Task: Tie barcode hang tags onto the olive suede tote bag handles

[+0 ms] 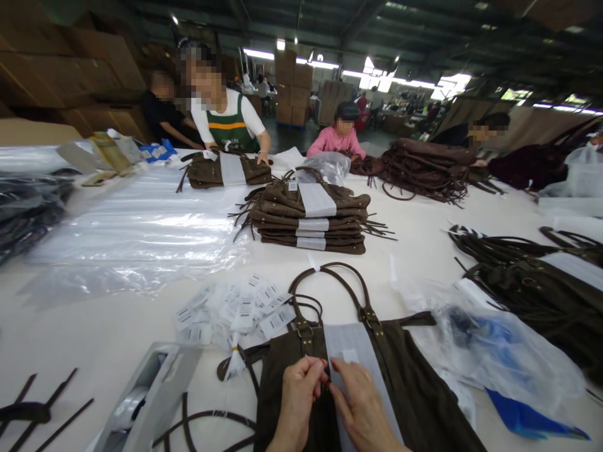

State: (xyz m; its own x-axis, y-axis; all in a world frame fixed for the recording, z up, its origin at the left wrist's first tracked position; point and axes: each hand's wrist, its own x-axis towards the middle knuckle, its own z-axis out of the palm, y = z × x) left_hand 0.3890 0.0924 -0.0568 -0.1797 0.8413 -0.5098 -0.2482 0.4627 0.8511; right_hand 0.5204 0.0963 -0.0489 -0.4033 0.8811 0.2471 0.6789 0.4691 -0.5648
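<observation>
A dark brown handbag [287, 358] lies in front of me, its looped handles [346, 270] pointing away. A pale paper band [346, 339] runs down its middle. Over the bag, my left hand [299, 395] is closed in a pinch; whatever is between the fingertips is too small to make out. Close beside it, my right hand [360, 402] rests on the band, thumb and forefinger apart. Left of the handles lies a heap of white barcode tags [245, 311], some bundled by their strings. A grey tape dispenser [151, 395] stands at the lower left.
Banded brown bags [311, 226] are stacked beyond the handles. Clear plastic sheets [136, 232] cover the table's left side. Plastic bags [499, 345] with something blue lie to the right, beside more dark bags [541, 289]. Several people work across the table, one in a green apron [230, 129].
</observation>
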